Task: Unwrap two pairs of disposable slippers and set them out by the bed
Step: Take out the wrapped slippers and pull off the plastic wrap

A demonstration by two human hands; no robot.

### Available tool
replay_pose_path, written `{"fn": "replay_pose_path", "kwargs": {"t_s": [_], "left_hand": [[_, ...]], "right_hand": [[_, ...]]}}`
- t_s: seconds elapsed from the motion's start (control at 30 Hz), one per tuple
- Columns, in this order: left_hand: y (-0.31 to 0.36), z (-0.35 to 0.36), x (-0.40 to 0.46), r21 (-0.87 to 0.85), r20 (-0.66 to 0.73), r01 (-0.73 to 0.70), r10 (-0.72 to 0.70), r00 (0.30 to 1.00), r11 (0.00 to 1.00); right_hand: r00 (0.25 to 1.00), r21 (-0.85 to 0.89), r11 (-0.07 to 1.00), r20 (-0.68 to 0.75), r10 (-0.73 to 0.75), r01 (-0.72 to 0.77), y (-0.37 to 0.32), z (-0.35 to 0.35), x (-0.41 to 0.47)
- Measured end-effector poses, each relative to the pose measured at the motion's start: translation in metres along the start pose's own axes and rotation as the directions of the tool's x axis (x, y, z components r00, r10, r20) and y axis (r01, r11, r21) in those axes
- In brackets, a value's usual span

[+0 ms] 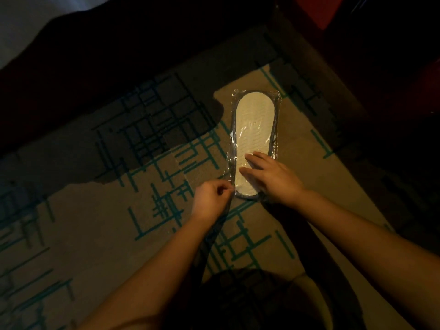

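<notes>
While flattened on the near end of the packet, right hand [271, 177] lies with fingers straight and spread, pressing down through the film. Left hand [210, 198] just beside it, curled, fingertips pinching the loose edge of the clear plastic wrap [229, 160] at the packet's near left corner.

Under both hands — wrapped slippers [253, 129], still sealed, lying flat on the carpet [95, 222]. Pale cream sole facing up, faintly ribbed in wavy lines, edged by a thin dark rim. Long oval outline, rounded at both ends. Long axis running almost straight away from the person, far end tilted slightly to the right. Film glossy and crinkled, catching light along the sides and bunched at the far corners. Cannot tell how many slippers sit inside the packet.

Carpet short-piled, tan-brown, crossed by teal and dark straight lines in broken grid patches. Dark shadow over the upper left — beyond it, a strip of pale bedding [21, 22] in the far left corner. Bare forearms reaching in from the bottom edge.
</notes>
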State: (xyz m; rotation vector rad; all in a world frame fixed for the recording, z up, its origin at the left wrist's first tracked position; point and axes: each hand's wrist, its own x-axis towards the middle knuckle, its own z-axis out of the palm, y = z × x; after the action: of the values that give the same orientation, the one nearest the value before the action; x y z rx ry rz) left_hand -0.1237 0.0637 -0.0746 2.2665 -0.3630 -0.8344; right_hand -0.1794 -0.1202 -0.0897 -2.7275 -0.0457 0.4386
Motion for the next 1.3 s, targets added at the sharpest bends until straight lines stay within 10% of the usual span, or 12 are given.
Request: {"fn": "replay_pose_path", "kwargs": {"t_s": [0.27,0.5,1.17,1.23,1.3], "left_hand": [[-0.020,0.001,-0.020,0.436,0.123,-0.511,0.513,0.849,0.741],[-0.022,0.020,-0.029,0.691,0.274,-0.372,0.251,0.928,0.620],[-0.046,0.040,-0.051,0.616,0.545,-0.585,0.252,0.800,0.527],[-0.048,0.034,-0.056,0.646,0.489,-0.631,0.402,0.774,0.429],[-0.047,0.025,-0.059,0.658,0.210,-0.522,0.533,0.820,0.544]], "right_hand": [[1.000,0.094,0.996,0.009,0.001,-0.002,0.017,-0.001,0.012],[1.000,0.070,0.998,0.005,0.001,-0.001,0.019,0.003,0.010],[0.953,-0.302,0.906,0.163,-0.257,0.296,0.033,-0.025,0.033],[0.972,-0.269,0.935,0.007,-0.237,0.230,0.028,-0.021,0.018],[0.968,-0.161,0.975,-0.178,-0.179,0.151,0.013,-0.011,-0.004]]}}
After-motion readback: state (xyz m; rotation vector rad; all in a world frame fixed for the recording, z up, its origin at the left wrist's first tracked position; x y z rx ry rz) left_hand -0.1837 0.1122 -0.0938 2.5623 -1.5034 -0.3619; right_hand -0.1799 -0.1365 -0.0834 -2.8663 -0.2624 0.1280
